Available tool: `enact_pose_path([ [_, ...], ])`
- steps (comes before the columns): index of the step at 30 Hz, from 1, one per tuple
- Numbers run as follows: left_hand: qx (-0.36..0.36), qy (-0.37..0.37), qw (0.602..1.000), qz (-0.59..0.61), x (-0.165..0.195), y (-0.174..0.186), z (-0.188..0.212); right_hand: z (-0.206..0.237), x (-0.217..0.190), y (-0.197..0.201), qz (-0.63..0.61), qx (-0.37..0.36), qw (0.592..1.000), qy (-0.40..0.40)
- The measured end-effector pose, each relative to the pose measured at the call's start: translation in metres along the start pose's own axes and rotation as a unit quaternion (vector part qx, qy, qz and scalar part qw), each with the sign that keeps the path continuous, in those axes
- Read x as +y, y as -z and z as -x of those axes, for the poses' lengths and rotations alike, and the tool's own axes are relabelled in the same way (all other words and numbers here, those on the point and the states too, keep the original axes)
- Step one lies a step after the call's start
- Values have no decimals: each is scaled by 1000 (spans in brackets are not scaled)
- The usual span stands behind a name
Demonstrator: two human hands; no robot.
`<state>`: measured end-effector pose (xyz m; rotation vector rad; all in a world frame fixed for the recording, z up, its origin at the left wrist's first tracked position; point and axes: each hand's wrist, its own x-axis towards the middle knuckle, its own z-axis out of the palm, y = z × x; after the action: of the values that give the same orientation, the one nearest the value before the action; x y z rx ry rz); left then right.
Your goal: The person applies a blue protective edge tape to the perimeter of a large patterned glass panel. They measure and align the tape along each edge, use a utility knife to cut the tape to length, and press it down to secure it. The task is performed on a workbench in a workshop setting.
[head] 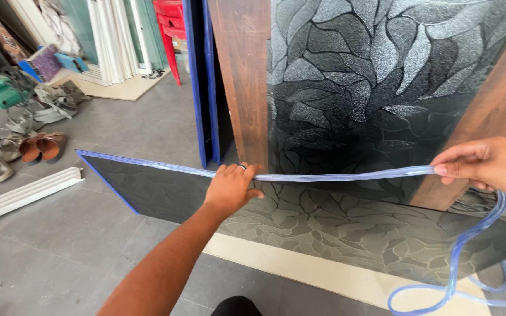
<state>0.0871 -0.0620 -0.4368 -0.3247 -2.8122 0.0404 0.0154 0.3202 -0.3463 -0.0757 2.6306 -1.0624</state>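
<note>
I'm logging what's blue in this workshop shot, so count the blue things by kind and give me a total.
Clear bluish edging strip, pinched by the right hand and pressed onto the pane by the left hand: 1
Blue-edged patterned glass pane lying tilted: 1
Blue-edged panels standing upright: 2
Blue box on the floor at the back: 1
Total: 5
</note>
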Motion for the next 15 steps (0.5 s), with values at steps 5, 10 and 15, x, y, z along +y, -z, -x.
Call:
enact_pose_path([
  [5,68,-103,990,-69,-8,0,3,7,18,1,22,-4,999,-39],
  [10,-70,-20,997,-26,-2,15,-8,10,33,-11,93,78,990,-66],
  [15,-146,49,985,80,18,7,-30,7,47,-13,97,80,992,-20],
])
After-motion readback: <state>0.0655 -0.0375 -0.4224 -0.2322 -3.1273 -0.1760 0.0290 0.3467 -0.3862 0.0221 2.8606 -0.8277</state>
